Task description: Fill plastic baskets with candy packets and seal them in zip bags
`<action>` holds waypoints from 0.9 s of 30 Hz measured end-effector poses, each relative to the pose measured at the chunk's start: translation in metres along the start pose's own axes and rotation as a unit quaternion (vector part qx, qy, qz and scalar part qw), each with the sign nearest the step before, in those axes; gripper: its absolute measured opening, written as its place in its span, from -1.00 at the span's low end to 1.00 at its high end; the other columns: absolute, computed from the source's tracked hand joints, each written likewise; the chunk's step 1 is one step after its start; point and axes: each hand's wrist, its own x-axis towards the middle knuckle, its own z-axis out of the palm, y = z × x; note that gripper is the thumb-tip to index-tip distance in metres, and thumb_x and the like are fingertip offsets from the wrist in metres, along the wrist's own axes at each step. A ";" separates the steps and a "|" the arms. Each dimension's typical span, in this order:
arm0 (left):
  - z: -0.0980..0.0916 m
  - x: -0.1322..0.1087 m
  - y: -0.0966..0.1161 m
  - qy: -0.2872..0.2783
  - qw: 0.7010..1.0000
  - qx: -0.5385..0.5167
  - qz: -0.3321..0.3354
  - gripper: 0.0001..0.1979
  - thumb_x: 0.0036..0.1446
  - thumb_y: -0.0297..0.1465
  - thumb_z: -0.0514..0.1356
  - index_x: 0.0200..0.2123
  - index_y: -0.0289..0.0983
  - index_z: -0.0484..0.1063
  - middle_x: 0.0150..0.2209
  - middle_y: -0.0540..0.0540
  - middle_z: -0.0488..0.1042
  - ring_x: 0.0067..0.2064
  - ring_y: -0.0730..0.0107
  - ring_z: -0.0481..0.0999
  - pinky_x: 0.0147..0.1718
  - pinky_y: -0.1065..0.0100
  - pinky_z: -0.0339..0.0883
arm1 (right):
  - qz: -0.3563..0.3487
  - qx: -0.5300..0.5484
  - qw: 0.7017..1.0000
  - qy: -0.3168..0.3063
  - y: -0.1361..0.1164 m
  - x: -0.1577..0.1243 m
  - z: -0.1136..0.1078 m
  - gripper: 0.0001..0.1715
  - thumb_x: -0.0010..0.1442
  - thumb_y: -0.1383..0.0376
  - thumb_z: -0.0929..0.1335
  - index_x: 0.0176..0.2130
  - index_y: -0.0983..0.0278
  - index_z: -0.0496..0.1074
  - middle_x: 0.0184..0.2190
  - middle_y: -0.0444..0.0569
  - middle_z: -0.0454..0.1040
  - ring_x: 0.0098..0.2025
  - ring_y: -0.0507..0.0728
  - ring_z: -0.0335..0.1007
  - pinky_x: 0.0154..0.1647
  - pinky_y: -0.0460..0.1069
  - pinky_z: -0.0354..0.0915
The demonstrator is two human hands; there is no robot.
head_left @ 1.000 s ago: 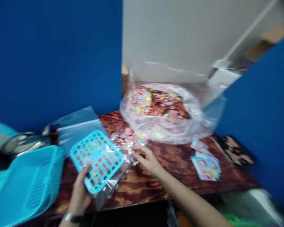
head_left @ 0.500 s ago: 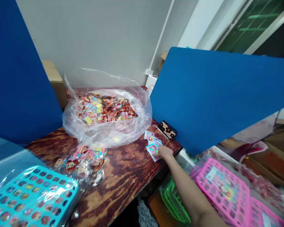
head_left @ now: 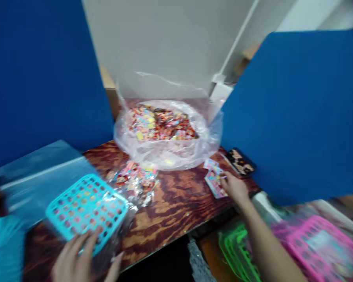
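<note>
My left hand (head_left: pixel 80 258) lies with spread fingers over the near edge of a turquoise plastic basket (head_left: pixel 85 209) with round holes, which is in a clear plastic bag. Beyond the table's front right edge reaches my right hand (head_left: pixel 235 188), its fingertips pinched at the edge of a small printed card (head_left: pixel 215 183). More such cards overlap under and behind it. Between the hands, a loose pile of small clear packets (head_left: pixel 135 178) with printed doll-like figures lies on the table. Motion blurs both hands a little.
A large clear bag (head_left: pixel 167 150) full of similar packets stands at the back of the wood-grain table (head_left: pixel 176 199). A flower-patterned phone-like object (head_left: pixel 240 161) lies by the blue panel (head_left: pixel 297 117). Pink baskets (head_left: pixel 307 235) and green baskets (head_left: pixel 235 250) sit lower right.
The view has swung left, so everything sits further right in it. My left hand has come into sight over the turquoise basket. My right hand remains at the cards.
</note>
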 end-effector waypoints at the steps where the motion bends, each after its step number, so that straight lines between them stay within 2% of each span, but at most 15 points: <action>1: -0.002 -0.002 0.005 0.009 0.999 0.050 0.016 -0.45 -0.16 -0.22 0.37 -0.04 -0.17 0.40 -0.05 -0.22 0.38 0.09 -0.10 0.22 0.13 -0.07 -0.01 | -0.077 0.099 0.992 0.022 -0.009 -0.006 -0.004 -0.61 0.23 0.20 0.19 0.00 0.26 0.32 -0.27 0.11 0.50 -0.27 0.21 0.43 -0.30 0.04 0.27; 2: -0.002 -0.004 0.009 -0.003 0.990 0.132 0.053 -0.44 -0.12 -0.24 0.34 -0.01 -0.21 0.38 -0.04 -0.25 0.37 0.08 -0.13 0.24 0.10 -0.09 0.01 | -0.156 0.213 0.964 0.011 -0.019 -0.014 -0.008 -0.60 0.19 0.13 0.22 -0.03 0.25 0.34 -0.33 0.05 0.49 -0.34 0.18 0.42 -0.35 0.02 0.27; 3: -0.001 -0.004 0.013 -0.005 0.975 0.206 0.089 -0.48 -0.06 -0.28 0.30 0.02 -0.24 0.36 -0.05 -0.28 0.37 0.05 -0.12 0.26 0.07 -0.08 0.05 | -0.227 0.316 0.921 -0.027 -0.030 -0.024 -0.011 -0.58 0.15 0.08 0.27 -0.07 0.24 0.37 -0.37 0.01 0.48 -0.38 0.16 0.40 -0.40 0.00 0.26; 5: 0.003 -0.002 0.017 0.003 0.943 0.305 0.130 -0.58 0.05 -0.37 0.19 0.02 -0.26 0.35 -0.11 -0.28 0.40 -0.02 -0.04 0.32 0.00 -0.01 0.13 | -0.305 0.441 0.830 -0.149 -0.056 -0.049 -0.013 -0.61 0.08 0.04 0.34 -0.17 0.24 0.41 -0.42 -0.03 0.46 -0.42 0.12 0.36 -0.45 -0.03 0.25; 7: 0.006 0.000 0.018 0.012 0.927 0.343 0.149 -0.67 0.08 -0.45 0.12 -0.04 -0.24 0.38 -0.18 -0.22 0.44 -0.10 0.06 0.36 -0.06 0.07 0.16 | -0.333 0.469 0.764 -0.291 -0.082 -0.078 -0.008 -0.67 0.09 0.07 0.36 -0.24 0.25 0.44 -0.45 -0.06 0.44 -0.45 0.08 0.32 -0.46 -0.06 0.24; 10: 0.005 0.003 0.019 0.016 0.928 0.334 0.162 -0.75 0.08 -0.49 0.13 -0.14 -0.22 0.41 -0.25 -0.16 0.49 -0.17 0.13 0.39 -0.11 0.13 0.17 | -0.333 0.470 0.702 -0.419 -0.113 -0.115 0.013 -0.70 0.11 0.09 0.36 -0.26 0.26 0.44 -0.46 -0.10 0.44 -0.49 0.03 0.29 -0.51 -0.11 0.20; 13: 0.002 0.007 0.022 0.029 0.936 0.311 0.163 -0.82 0.06 -0.49 0.17 -0.21 -0.24 0.41 -0.31 -0.14 0.50 -0.22 0.18 0.40 -0.14 0.17 0.19 | -0.329 0.466 0.688 -0.448 -0.135 -0.136 0.036 -0.72 0.10 0.10 0.36 -0.30 0.27 0.45 -0.54 -0.15 0.40 -0.56 -0.02 0.23 -0.58 -0.15 0.12; 16: 0.000 0.012 0.027 0.040 0.939 0.300 0.162 -0.86 0.06 -0.48 0.19 -0.26 -0.24 0.41 -0.33 -0.14 0.50 -0.27 0.21 0.41 -0.18 0.20 0.21 | -0.325 0.487 0.691 -0.423 -0.152 -0.146 0.051 -0.72 0.09 0.11 0.37 -0.32 0.27 0.46 -0.56 -0.16 0.38 -0.57 -0.04 0.20 -0.59 -0.15 0.09; 21: 0.000 0.016 0.033 0.048 0.945 0.281 0.159 -0.83 0.07 -0.47 0.19 -0.22 -0.21 0.43 -0.33 -0.13 0.50 -0.26 0.21 0.41 -0.21 0.22 0.22 | -0.304 0.535 0.696 -0.369 -0.176 -0.157 0.063 -0.69 0.07 0.09 0.38 -0.32 0.28 0.47 -0.53 -0.15 0.38 -0.55 -0.03 0.21 -0.57 -0.14 0.11; 25: 0.000 0.015 0.034 0.048 0.948 0.268 0.163 -0.82 0.08 -0.49 0.18 -0.21 -0.20 0.44 -0.33 -0.12 0.49 -0.28 0.24 0.40 -0.23 0.24 0.22 | -0.257 0.588 0.684 -0.348 -0.191 -0.163 0.078 -0.67 0.08 0.07 0.37 -0.29 0.28 0.42 -0.58 -0.19 0.32 -0.62 -0.05 0.19 -0.61 -0.14 0.14; 27: 0.000 0.014 0.035 0.047 0.948 0.267 0.168 -0.82 0.08 -0.50 0.18 -0.22 -0.21 0.43 -0.33 -0.12 0.48 -0.29 0.25 0.40 -0.24 0.25 0.22 | -0.253 0.604 0.675 -0.339 -0.196 -0.166 0.083 -0.66 0.10 0.09 0.37 -0.22 0.27 0.39 -0.52 -0.16 0.36 -0.58 -0.03 0.26 -0.57 -0.12 0.23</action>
